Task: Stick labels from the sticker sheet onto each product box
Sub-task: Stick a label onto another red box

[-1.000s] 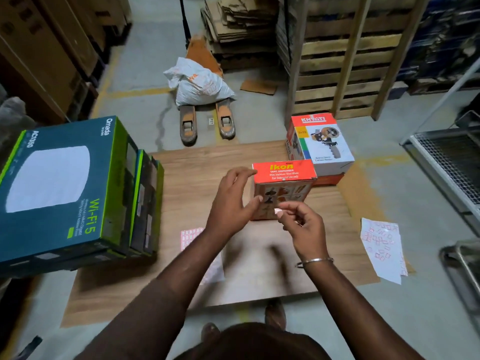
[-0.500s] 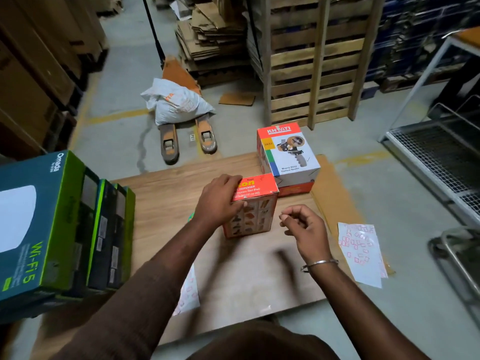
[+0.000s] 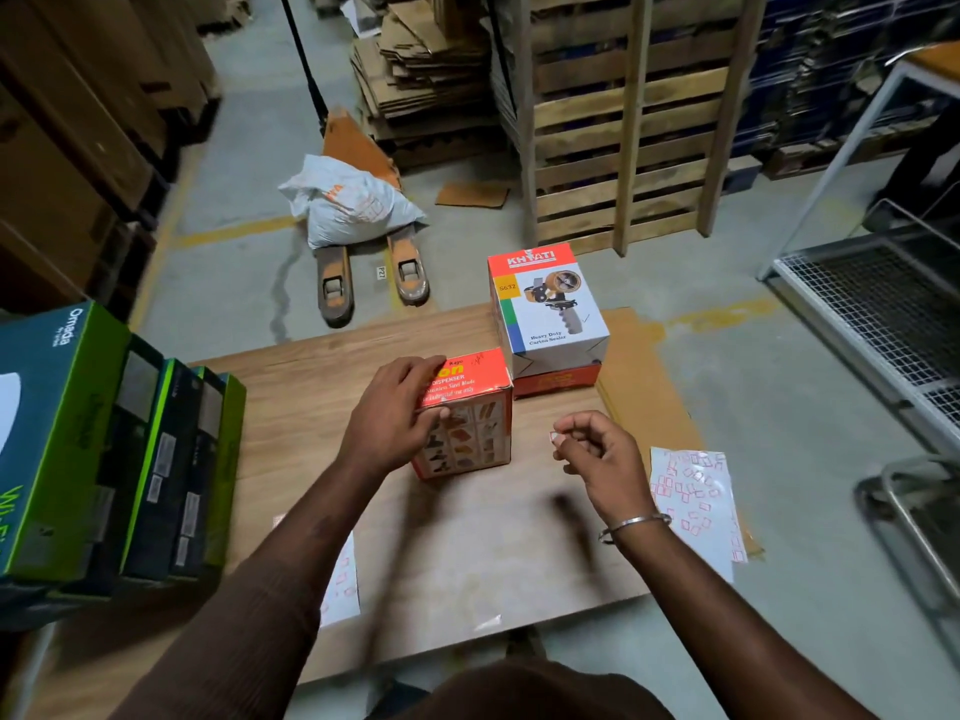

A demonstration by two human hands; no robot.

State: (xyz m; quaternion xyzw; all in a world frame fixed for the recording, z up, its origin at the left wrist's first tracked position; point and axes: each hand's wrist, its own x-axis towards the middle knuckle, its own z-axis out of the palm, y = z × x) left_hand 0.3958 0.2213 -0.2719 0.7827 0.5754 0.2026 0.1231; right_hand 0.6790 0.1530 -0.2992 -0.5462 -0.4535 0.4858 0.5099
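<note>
The left hand [image 3: 397, 413] grips the small orange-topped cardboard tape-dispenser box [image 3: 467, 413] by its top near edge, fingers curled over the lid and thumb against the picture-printed front, steadying it near the middle of the wooden board [image 3: 467, 553] that serves as the work surface. The right hand [image 3: 597, 449], just beside the box and apart from it, pinches a small red-bordered white label [image 3: 554, 436] between thumb and forefinger. To do this step well, the box should be held still while the label comes in flat against a plain patch of the box, one edge touched down first and then smoothed with a fingertip so it neither creases nor covers the print; which face is meant cannot be told. The lid reads "DISPENSER" and a line about a stainless steel blade, with part of the brand hidden by the hand. At the board's far right corner a white and orange box [image 3: 550, 309] reads "KHYATI", "S632" and "Heavy Duty Carton Sealer", stacked on another orange box. The white sticker sheet with red-framed labels [image 3: 696, 501] lies at the right edge, and another sheet [image 3: 340, 584] lies partly under the left forearm. Upright green and teal boxes [image 3: 104, 449] at the left edge read "Omada".
</note>
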